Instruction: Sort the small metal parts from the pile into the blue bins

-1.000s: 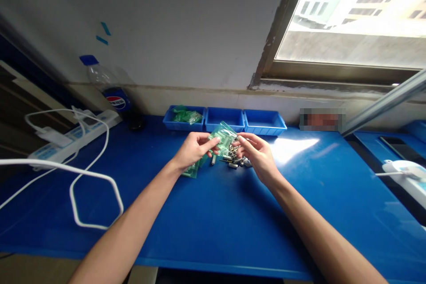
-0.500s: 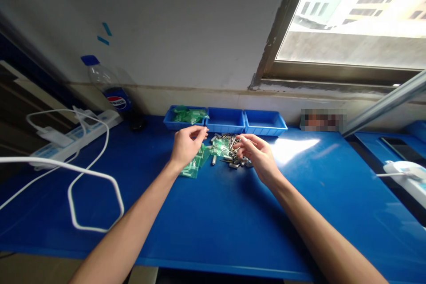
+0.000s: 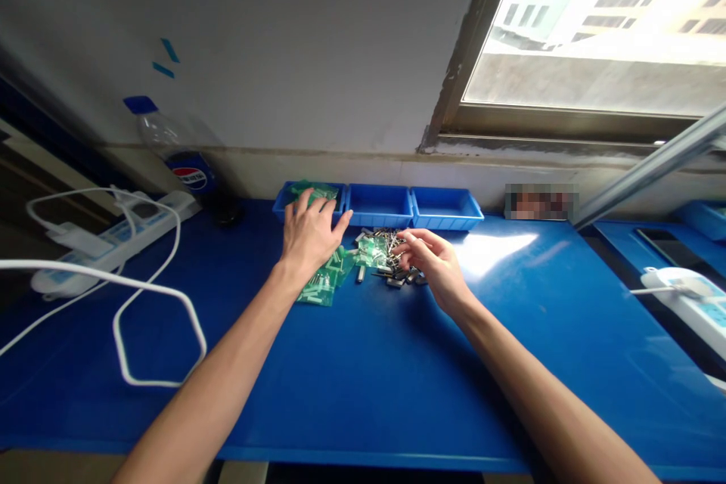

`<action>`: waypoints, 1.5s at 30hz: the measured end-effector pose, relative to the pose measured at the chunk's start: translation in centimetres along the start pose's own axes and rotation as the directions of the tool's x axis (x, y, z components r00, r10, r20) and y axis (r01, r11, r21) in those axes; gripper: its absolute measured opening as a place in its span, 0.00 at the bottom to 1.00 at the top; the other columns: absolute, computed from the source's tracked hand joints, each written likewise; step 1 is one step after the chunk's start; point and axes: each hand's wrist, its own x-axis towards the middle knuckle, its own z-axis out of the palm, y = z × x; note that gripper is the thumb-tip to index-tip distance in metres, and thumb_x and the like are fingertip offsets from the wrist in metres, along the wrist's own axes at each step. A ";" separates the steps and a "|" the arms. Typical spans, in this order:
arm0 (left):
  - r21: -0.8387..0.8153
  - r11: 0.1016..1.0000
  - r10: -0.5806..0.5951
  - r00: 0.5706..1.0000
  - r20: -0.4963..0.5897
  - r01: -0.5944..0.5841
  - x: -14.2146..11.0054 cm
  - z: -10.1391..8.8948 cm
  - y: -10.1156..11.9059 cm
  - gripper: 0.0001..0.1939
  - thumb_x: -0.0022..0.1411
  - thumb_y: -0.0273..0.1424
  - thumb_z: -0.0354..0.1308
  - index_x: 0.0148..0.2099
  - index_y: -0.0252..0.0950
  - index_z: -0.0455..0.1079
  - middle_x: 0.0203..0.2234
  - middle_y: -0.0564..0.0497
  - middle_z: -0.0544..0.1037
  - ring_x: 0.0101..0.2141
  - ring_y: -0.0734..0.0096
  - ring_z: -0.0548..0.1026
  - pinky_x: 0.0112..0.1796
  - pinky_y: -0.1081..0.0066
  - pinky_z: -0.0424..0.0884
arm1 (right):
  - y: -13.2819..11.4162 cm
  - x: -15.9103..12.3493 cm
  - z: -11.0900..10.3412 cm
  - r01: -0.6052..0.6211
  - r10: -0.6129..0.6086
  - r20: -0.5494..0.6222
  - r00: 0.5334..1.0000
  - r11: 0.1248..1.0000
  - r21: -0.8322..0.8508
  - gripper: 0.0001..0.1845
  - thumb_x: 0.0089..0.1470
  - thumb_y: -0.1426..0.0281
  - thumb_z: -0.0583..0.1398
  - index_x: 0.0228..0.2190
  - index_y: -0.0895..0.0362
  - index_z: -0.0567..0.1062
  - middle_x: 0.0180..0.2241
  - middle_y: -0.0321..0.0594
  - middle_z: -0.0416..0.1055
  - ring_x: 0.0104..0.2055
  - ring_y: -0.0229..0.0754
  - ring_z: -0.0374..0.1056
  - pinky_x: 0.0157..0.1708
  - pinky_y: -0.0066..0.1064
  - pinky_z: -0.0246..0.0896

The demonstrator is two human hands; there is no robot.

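Note:
My left hand (image 3: 311, 234) is open, fingers spread, over the front edge of the left blue bin (image 3: 280, 213), reaching toward the green plastic bags (image 3: 303, 186) inside it. More green bags (image 3: 318, 293) with small pale pieces in them lie on the table under and beside that hand. Above the right side of a pile of small metal parts (image 3: 397, 278) is my right hand (image 3: 436, 265). Its fingers are curled with thumb and forefinger close together, and what they hold, if anything, is too small to make out. Another green bag (image 3: 371, 251) rests on the pile.
Two more blue bins, the middle one (image 3: 379, 218) and the right one (image 3: 448, 222), line the wall. A cola bottle (image 3: 190, 174), a power strip (image 3: 85, 257) and a looping white cable (image 3: 116, 333) are at left. Another power strip (image 3: 689, 299) stands far right.
My left hand has gone from a pinch above the bags to spread fingers at the left bin, moving left and away from me. My right hand has barely moved.

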 end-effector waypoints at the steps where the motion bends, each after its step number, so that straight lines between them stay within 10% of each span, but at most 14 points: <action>1: -0.004 1.000 0.004 1.000 -0.011 -0.004 0.0 -0.2 -0.3 0.25 0.75 0.45 0.48 0.57 0.36 0.78 0.57 0.37 0.79 0.70 0.41 0.58 0.65 0.41 0.58 | 0.0 0.0 0.0 0.013 -0.013 0.000 1.000 1.000 -0.019 0.19 0.56 0.52 0.69 0.40 0.54 0.82 0.32 0.40 0.81 0.27 0.39 0.70 0.32 0.32 0.66; 7: -0.221 0.952 0.246 0.960 0.135 -0.212 -1.2 -2.4 -1.8 0.22 0.72 0.44 0.55 0.58 0.37 0.79 0.54 0.40 0.80 0.60 0.48 0.71 0.62 0.54 0.67 | -0.3 -0.5 0.3 0.121 -0.118 0.025 0.993 0.973 -0.194 0.19 0.58 0.50 0.67 0.38 0.54 0.81 0.31 0.40 0.79 0.28 0.41 0.71 0.30 0.33 0.67; 12: -0.210 0.976 0.157 0.830 0.536 -0.049 -2.7 -4.9 -2.7 0.56 0.38 0.50 0.79 0.70 0.54 0.66 0.68 0.44 0.67 0.59 0.42 0.74 0.50 0.62 0.75 | -0.1 -0.8 0.6 0.173 -0.164 0.058 0.985 0.952 -0.251 0.18 0.60 0.51 0.66 0.37 0.54 0.81 0.31 0.40 0.79 0.29 0.42 0.72 0.31 0.34 0.69; 15: -0.195 0.980 0.095 0.784 0.613 0.034 -2.6 -4.8 -3.0 0.58 0.38 0.42 0.79 0.72 0.55 0.63 0.62 0.43 0.73 0.49 0.50 0.80 0.42 0.67 0.75 | 0.0 -0.8 0.6 0.182 -0.171 0.066 0.983 0.950 -0.253 0.17 0.61 0.53 0.65 0.37 0.54 0.81 0.32 0.40 0.79 0.29 0.42 0.72 0.31 0.34 0.69; 26: -0.505 0.858 0.212 0.830 0.516 0.095 1.2 -5.6 -2.6 0.30 0.49 0.37 0.73 0.56 0.39 0.80 0.25 0.52 0.80 0.24 0.68 0.76 0.24 0.74 0.67 | -0.1 -0.3 0.4 0.185 -0.178 0.048 0.983 0.940 -0.286 0.18 0.61 0.52 0.65 0.37 0.54 0.81 0.32 0.42 0.80 0.31 0.43 0.73 0.32 0.34 0.69; 34: -0.764 0.626 0.321 0.842 0.433 0.154 4.4 -6.4 0.7 0.26 0.53 0.40 0.74 0.53 0.34 0.78 0.34 0.46 0.85 0.36 0.61 0.84 0.36 0.70 0.78 | -4.0 3.7 1.4 0.076 0.084 0.412 0.907 0.931 -0.356 0.20 0.51 0.54 0.73 0.37 0.57 0.83 0.28 0.38 0.79 0.29 0.41 0.72 0.29 0.30 0.63; 41: -0.770 0.603 0.362 0.788 0.498 0.209 4.8 -6.4 -0.8 0.21 0.56 0.43 0.73 0.46 0.34 0.81 0.38 0.44 0.86 0.39 0.60 0.84 0.39 0.69 0.80 | -3.8 5.4 1.8 0.049 0.046 0.427 0.903 0.977 -0.208 0.19 0.51 0.54 0.73 0.34 0.57 0.82 0.28 0.38 0.79 0.31 0.42 0.74 0.33 0.32 0.67; 45: -0.679 0.733 0.215 0.931 0.294 0.046 5.4 -7.1 -2.1 0.16 0.56 0.40 0.72 0.41 0.34 0.82 0.36 0.46 0.86 0.37 0.61 0.84 0.40 0.69 0.79 | -2.8 5.5 1.8 0.086 0.018 0.318 0.948 0.947 -0.310 0.20 0.54 0.55 0.71 0.43 0.55 0.82 0.35 0.41 0.83 0.37 0.46 0.79 0.38 0.35 0.71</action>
